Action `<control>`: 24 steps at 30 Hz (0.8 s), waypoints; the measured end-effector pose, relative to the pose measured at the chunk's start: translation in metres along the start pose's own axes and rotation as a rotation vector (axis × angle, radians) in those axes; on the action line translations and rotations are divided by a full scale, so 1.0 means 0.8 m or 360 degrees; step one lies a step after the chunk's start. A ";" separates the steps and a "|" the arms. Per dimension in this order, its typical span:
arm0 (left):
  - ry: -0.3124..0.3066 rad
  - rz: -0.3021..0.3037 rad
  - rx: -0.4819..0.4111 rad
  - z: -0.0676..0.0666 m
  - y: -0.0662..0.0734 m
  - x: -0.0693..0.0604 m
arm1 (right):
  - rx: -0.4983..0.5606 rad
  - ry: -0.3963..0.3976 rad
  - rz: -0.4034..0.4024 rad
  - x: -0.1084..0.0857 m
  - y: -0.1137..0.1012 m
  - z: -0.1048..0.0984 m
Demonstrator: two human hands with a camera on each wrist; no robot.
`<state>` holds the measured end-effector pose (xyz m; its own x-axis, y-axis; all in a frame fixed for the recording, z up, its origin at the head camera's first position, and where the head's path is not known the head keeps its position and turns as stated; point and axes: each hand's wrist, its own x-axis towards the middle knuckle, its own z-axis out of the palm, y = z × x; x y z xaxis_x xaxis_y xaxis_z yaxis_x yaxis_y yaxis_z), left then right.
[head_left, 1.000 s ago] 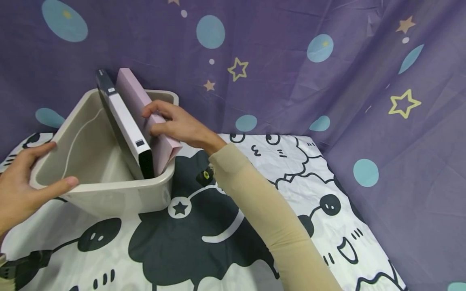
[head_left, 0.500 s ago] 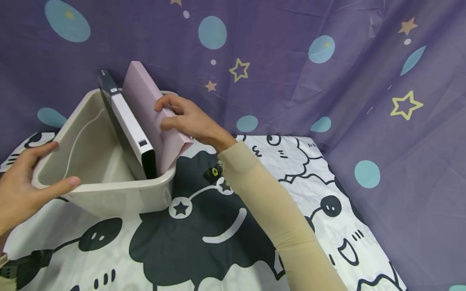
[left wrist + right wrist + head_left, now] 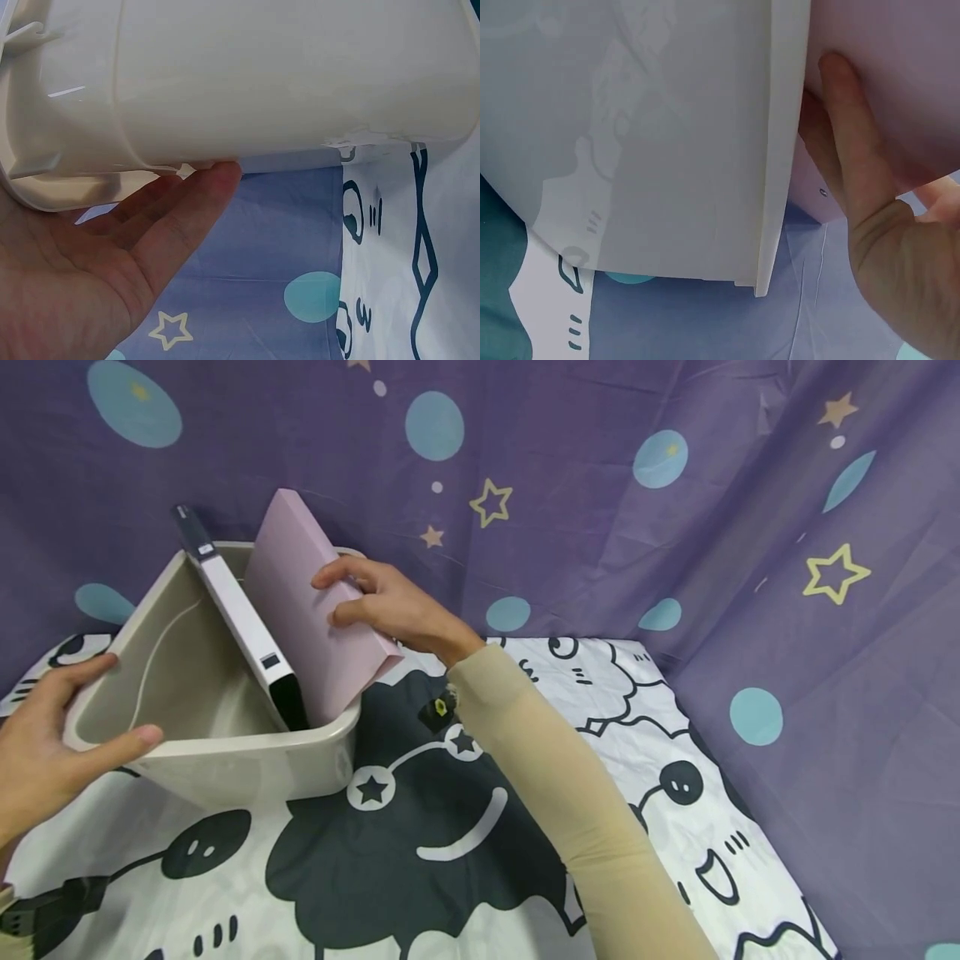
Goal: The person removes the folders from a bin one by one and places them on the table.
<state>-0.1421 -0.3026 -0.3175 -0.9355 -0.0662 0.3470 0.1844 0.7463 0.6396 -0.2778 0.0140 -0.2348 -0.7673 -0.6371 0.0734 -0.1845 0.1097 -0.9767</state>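
A beige plastic bin (image 3: 247,768) stands at the left in the head view. My left hand (image 3: 56,739) grips its left rim, thumb over the inside edge; in the left wrist view the fingers (image 3: 206,199) touch the bin's outer wall. Inside lean a slim black-and-white box (image 3: 243,622) and a pink box (image 3: 288,585), both sticking up past the rim. My right hand (image 3: 393,606) pinches the pink box by its right edge, fingers on top and thumb on the near face. The right wrist view has this hand's fingers (image 3: 859,142) against the pink surface.
A purple curtain (image 3: 570,543) with stars and blue ovals hangs right behind the bin. Underneath is a black-and-white cartoon-print cloth (image 3: 420,885). The bin's left part holds bare space beside the black-and-white box.
The pink box has swung to the right and tilted, showing more of its broad face, with my right hand on it. The black-and-white box has leaned left. My left hand stays put.
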 end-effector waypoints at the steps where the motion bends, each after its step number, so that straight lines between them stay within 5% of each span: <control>1: 0.0000 -0.0002 0.0001 0.000 -0.001 0.000 | -0.0005 0.0001 0.0001 0.001 0.001 0.000; 16: 0.0006 0.0028 0.0015 0.000 0.003 0.004 | 0.0054 0.0030 -0.0088 -0.008 -0.009 -0.022; 24: 0.0019 0.0036 -0.0015 -0.002 0.007 0.000 | 0.0009 0.0041 0.0012 -0.008 -0.012 -0.027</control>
<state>-0.1408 -0.2994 -0.3122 -0.9275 -0.0573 0.3695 0.2082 0.7416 0.6377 -0.2844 0.0336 -0.2216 -0.7842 -0.6165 0.0708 -0.1752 0.1104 -0.9783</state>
